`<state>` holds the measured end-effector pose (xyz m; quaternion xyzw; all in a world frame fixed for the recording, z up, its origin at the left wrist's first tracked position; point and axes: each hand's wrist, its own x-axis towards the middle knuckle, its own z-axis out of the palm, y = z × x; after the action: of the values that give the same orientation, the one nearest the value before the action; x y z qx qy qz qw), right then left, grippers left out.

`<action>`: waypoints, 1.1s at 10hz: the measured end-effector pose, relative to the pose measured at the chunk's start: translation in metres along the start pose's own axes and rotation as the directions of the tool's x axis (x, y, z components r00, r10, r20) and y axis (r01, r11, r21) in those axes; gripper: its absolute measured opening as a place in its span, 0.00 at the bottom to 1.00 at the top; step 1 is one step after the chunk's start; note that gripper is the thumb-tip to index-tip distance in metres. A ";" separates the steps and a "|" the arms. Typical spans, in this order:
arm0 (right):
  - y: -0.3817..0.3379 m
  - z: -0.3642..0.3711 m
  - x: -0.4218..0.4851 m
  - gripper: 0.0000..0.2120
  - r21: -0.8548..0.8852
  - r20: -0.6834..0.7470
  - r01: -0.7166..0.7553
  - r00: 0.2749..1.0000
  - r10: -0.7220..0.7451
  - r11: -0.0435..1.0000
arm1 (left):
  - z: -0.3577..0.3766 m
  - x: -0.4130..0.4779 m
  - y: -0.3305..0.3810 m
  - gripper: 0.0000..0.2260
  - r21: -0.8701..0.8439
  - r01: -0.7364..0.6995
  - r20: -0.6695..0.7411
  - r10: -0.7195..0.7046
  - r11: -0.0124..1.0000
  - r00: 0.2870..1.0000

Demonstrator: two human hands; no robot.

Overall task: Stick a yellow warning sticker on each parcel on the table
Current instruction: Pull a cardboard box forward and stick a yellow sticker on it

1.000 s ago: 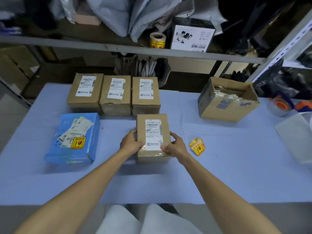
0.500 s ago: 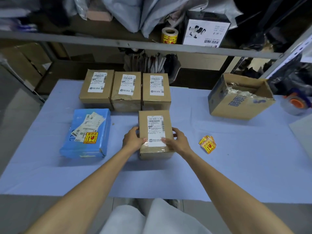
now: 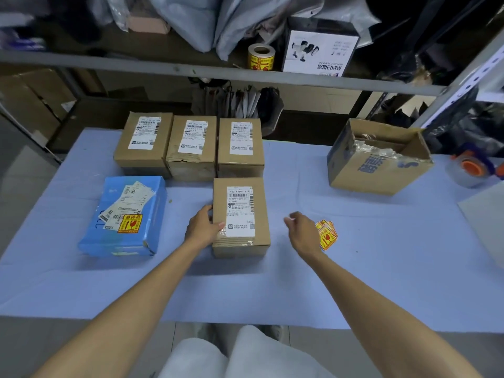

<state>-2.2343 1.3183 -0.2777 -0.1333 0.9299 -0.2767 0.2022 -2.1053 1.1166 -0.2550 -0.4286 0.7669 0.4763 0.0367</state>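
Blue-covered table [image 3: 354, 282], metal shelf [image 3: 136, 65] behind it with a roll of yellow stickers [image 3: 261, 57] at 12 o'clock. Row of three brown parcels [image 3: 192, 143] at the far edge, none showing yellow. Blue parcel [image 3: 128, 216] at 9 o'clock already carries its warning sticker [image 3: 130, 223]. Open carton [image 3: 376, 165] at 2 o'clock.

Front parcel [image 3: 241, 216] sits at centre, white label up, no yellow sticker on it. Loose sticker stack [image 3: 327, 234] lies at 3 o'clock of it, well apart from the box.

Risks, as judged:
- Stack is fanned and thin; a pinch may lift two at once.
- The label fills most of the top face; a sticker set carelessly would cover the barcode.
- A peeled sticker may curl onto itself or the fingers.
- The cloth looks smooth; pressing down could slide the box if the bracing hand lets go.

Left hand [image 3: 201, 227]: grasps the parcel's left edge, thumb on the top face, forearm straight in from 7 o'clock.
Right hand [image 3: 302, 230]: empty, fingers loosely curled, hovering between box and stack, back of hand toward the stickers, forearm in from 5 o'clock.
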 end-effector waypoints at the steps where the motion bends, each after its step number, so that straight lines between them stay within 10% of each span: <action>1: 0.038 -0.014 0.003 0.15 -0.372 -0.105 -0.152 0.987 0.121 0.916 | 0.003 -0.002 0.000 0.25 0.016 -0.009 -0.006 0.009 1.000 1.000; 2: 0.064 -0.015 0.008 0.17 -0.495 -0.095 -0.237 0.971 0.219 0.836 | 0.006 -0.001 -0.001 0.24 0.030 -0.011 -0.026 0.012 0.999 1.000; 7: 0.071 -0.007 0.006 0.15 -0.807 0.058 0.168 0.976 -0.208 0.566 | 0.004 0.001 0.000 0.25 0.036 0.002 -0.027 -0.001 0.999 1.000; 9: 0.055 -0.034 0.015 0.26 -0.740 0.020 0.243 0.940 -0.340 0.627 | 0.004 0.001 0.006 0.23 0.127 0.008 -0.036 -0.003 0.992 0.999; 11: 0.066 -0.030 0.003 0.13 -0.839 0.199 0.249 0.968 -0.154 0.483 | 0.001 0.002 0.004 0.24 0.114 0.003 -0.025 0.000 0.994 1.000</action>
<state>-2.2595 1.3849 -0.2934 -0.3371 0.9110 0.2048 0.1203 -2.1098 1.1174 -0.2536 -0.4322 0.7929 0.4264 0.0519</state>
